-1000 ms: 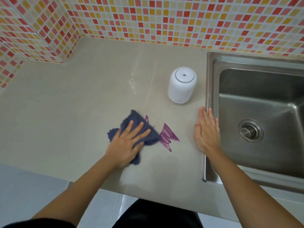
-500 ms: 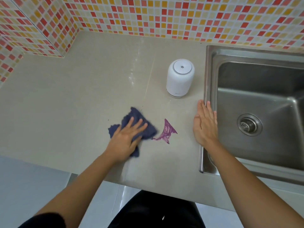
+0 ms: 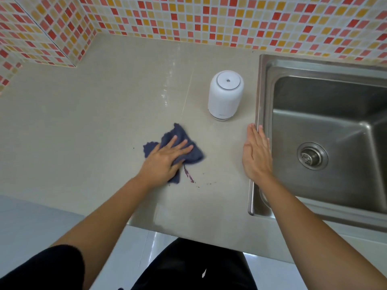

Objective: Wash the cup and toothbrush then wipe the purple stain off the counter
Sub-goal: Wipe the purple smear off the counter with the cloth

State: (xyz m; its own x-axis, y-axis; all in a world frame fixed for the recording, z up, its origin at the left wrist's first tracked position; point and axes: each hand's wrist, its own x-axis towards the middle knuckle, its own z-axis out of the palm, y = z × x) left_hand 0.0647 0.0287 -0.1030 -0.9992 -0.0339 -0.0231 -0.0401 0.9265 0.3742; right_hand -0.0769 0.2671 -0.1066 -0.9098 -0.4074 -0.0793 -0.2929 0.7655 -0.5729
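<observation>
My left hand (image 3: pixel 165 160) presses flat on a dark blue cloth (image 3: pixel 180 137) lying crumpled on the beige counter (image 3: pixel 83 132). Just below the cloth's right edge a thin purple stain (image 3: pixel 187 175) streaks the counter, with a few small dark specks to its right. My right hand (image 3: pixel 256 153) lies flat, fingers together, on the counter beside the sink's left rim, holding nothing. No cup or toothbrush is in view.
A white cylindrical device (image 3: pixel 226 95) stands on the counter behind my hands. The steel sink (image 3: pixel 263 91) with its drain (image 3: pixel 312 156) fills the right side. Mosaic tile walls (image 3: pixel 188 17) border the counter at the back and left. The counter's front edge runs below my forearms.
My left hand slid the cloth to the right over the purple stain; the large purple patch is gone, leaving a thin streak and specks. My right hand stayed put.
</observation>
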